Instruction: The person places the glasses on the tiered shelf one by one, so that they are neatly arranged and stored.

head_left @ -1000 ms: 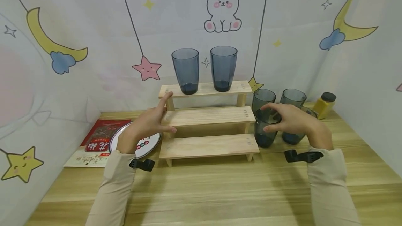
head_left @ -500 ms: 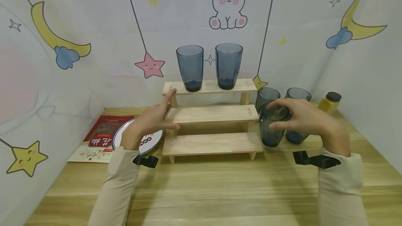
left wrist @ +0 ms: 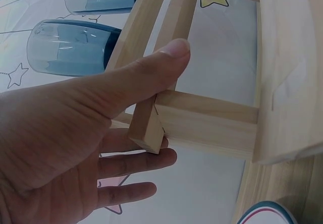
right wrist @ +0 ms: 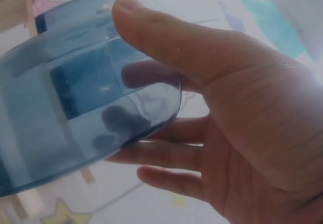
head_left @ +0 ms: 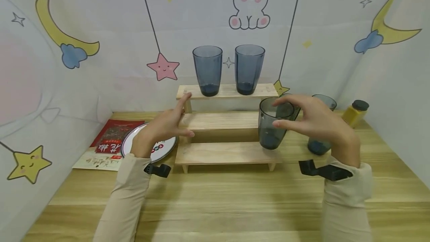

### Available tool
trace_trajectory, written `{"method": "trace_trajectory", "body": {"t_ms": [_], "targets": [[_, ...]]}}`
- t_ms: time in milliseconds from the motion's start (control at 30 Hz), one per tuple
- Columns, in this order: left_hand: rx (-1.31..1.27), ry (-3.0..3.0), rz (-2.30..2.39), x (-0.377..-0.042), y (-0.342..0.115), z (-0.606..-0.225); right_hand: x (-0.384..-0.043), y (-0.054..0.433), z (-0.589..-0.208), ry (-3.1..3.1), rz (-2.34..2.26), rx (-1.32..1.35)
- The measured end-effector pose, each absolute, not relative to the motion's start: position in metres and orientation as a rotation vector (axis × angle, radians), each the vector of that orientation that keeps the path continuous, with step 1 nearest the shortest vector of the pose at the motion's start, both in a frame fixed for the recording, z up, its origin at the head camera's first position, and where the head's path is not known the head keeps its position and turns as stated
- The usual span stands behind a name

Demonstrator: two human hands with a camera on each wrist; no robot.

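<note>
A three-tier wooden shelf stand (head_left: pixel 218 121) stands on the table, with two blue-tinted glasses (head_left: pixel 208 74) upright on its top tier. At the stand's left end my left hand (head_left: pixel 159 130) grips the end of a tier board, its thumb (left wrist: pixel 174 50) on one side and the fingers on the other. My right hand (head_left: pixel 317 118) holds another drinking glass (head_left: pixel 270 132) near the rim, thumb (right wrist: pixel 128 4) on the near side and fingers around the far side. That glass is slightly tilted, in front of the stand's right end, overlapping the middle and bottom tiers.
More glasses (head_left: pixel 319 146) stand on the table to the right, partly hidden behind my right hand. Beyond them is a yellow jar (head_left: pixel 354 114) with a black lid. Left of the stand lie a white plate (head_left: pixel 164 152) and a red packet (head_left: pixel 112 137). A printed cloth hangs behind.
My right hand has taken hold of a glass from the group at the right, lifted it and carried it left to the stand. My left hand stays at the stand's left end.
</note>
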State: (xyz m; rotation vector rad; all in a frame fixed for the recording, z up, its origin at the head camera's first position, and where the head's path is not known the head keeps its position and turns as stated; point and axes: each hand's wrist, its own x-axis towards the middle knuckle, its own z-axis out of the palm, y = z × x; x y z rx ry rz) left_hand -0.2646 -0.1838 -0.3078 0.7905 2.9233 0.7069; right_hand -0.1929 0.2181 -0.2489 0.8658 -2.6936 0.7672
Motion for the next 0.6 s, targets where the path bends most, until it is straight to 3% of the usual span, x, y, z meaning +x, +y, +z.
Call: {"method": "trace_trajectory", "body": {"t_ms": [367, 600], "targets": [[0.794, 2.938, 0.692, -0.263, -0.181, -0.305, -0.204, 0.186, -0.251, -2.398, 0.836, 1.039], [0.787, 2.935, 0.694, -0.263, -0.182, -0.307, -0.213, 0.160, -0.261, -2.265, 0.846, 0.989]]}}
